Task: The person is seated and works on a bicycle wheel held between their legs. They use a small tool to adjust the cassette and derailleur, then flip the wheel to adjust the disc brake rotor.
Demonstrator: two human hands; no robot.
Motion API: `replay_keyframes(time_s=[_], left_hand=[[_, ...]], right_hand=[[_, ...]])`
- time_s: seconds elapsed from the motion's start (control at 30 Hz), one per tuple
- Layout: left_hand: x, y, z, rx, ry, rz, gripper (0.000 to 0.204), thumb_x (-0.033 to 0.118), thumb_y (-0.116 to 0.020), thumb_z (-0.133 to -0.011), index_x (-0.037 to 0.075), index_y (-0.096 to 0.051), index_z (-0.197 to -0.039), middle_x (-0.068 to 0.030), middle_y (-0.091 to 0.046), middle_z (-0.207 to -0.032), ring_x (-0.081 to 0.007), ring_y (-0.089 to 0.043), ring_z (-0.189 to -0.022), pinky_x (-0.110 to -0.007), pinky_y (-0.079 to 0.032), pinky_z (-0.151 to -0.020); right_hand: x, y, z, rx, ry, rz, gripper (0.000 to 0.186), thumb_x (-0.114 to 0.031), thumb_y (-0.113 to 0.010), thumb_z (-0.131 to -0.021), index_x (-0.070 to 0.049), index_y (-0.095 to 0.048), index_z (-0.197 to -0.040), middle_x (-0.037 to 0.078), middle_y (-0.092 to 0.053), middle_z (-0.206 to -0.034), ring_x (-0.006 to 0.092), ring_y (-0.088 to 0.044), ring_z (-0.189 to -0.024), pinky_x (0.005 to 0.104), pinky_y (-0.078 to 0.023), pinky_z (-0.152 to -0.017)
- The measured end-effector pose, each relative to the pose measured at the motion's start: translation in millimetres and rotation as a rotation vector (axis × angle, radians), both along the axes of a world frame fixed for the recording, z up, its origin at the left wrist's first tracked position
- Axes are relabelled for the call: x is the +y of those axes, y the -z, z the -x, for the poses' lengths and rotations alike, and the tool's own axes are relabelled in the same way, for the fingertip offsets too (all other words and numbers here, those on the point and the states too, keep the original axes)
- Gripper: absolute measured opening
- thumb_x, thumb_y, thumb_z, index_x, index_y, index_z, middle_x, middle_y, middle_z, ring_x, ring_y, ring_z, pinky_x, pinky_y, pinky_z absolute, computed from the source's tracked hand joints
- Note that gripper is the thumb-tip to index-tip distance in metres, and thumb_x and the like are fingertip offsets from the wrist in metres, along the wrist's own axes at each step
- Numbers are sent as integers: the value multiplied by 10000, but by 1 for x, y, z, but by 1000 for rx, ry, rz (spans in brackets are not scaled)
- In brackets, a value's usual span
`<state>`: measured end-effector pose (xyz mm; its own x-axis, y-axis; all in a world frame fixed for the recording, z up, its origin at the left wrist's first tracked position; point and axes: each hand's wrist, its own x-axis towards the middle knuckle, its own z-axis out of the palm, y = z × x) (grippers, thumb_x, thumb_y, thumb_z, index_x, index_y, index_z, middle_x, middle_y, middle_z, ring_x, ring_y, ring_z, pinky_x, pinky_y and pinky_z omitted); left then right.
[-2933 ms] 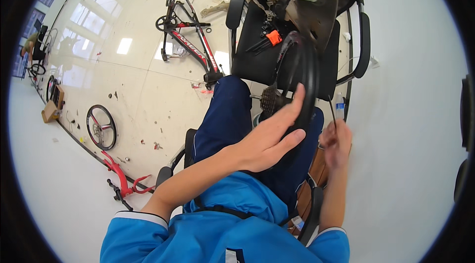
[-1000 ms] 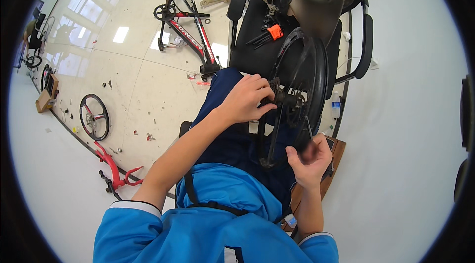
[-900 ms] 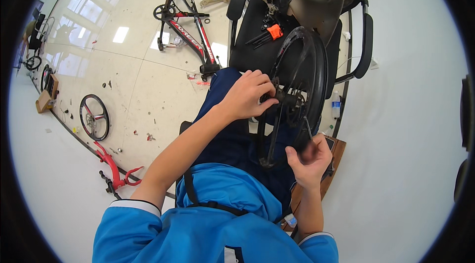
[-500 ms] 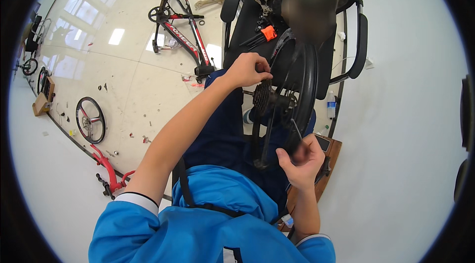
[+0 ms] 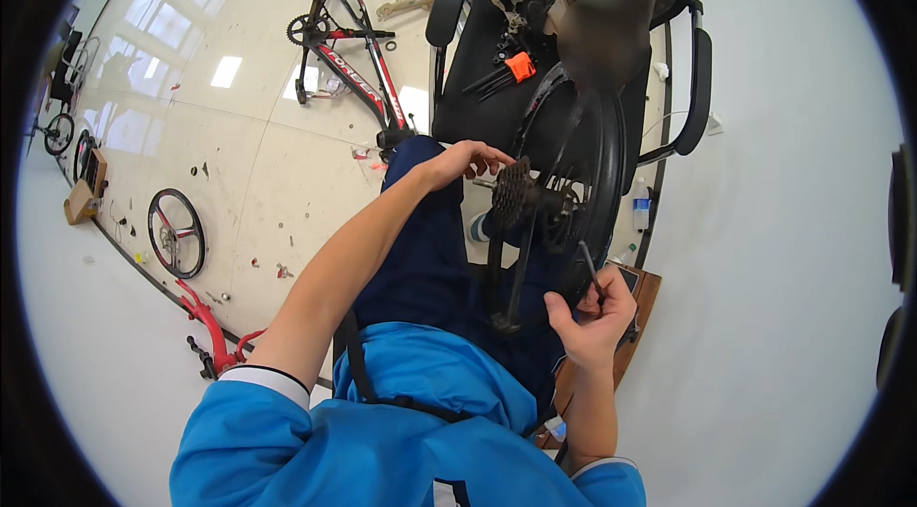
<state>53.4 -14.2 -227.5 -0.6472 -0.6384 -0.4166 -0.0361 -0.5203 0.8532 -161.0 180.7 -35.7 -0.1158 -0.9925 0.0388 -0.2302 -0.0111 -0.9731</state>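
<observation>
A bicycle wheel with a black tyre (image 5: 607,149) stands upright over my lap, its top at the chair seat. My left hand (image 5: 470,163) is at the upper left of its toothed cassette (image 5: 509,197), fingers apart and reaching toward it; whether they touch is unclear. My right hand (image 5: 594,330) is closed on a slim dark rod-like tool (image 5: 585,256), low at the wheel's right side. The hub (image 5: 552,206) sits between the hands, beside the cassette.
A black chair (image 5: 478,116) ahead holds orange-handled tools (image 5: 521,68) and metal parts. A red-and-black frame (image 5: 351,73), spoked wheel (image 5: 175,230) and red fork (image 5: 203,314) lie leftward. A bottle (image 5: 641,209) and wooden board (image 5: 638,292) are right, beside the white wall.
My left hand left the tyre for the cassette, rose, then dropped slightly with fingers loosening. My right hand moved down and left with the tool. The wheel shifted.
</observation>
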Motion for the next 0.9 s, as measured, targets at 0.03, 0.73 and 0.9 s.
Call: replay_keyframes(time_s=[0.03,0.73,0.9], left_hand=[[8,9,1,19,-56,-93,417,237,-447,-928,42,-692,-1203,21,-636,-977,-102,-508,-778,-256,-383,-680],[61,-112,22,-334,-27,638,479,136,-430,-879,131,-674,-1291,-88,-560,-665,-210,-571,-647,-325,-475,-650],[-2,-90,15,-458,85,543,447,188,-370,-933,106,-737,-1174,-170,-636,-768,-241,-584,-710,-346,-505,-727]], right_hand=[[0,0,1,-3,9,1,454,-115,-865,-694,-122,-413,-736,-83,-371,-616,8,-295,-546,187,-240,-512],[1,2,8,-91,25,-8,451,-104,-858,-726,-119,-408,-759,-83,-383,-682,-2,-297,-570,171,-246,-523],[-2,-1,3,-82,-2,-11,451,-111,-858,-730,-117,-409,-756,-84,-390,-663,-2,-303,-566,171,-245,-520]])
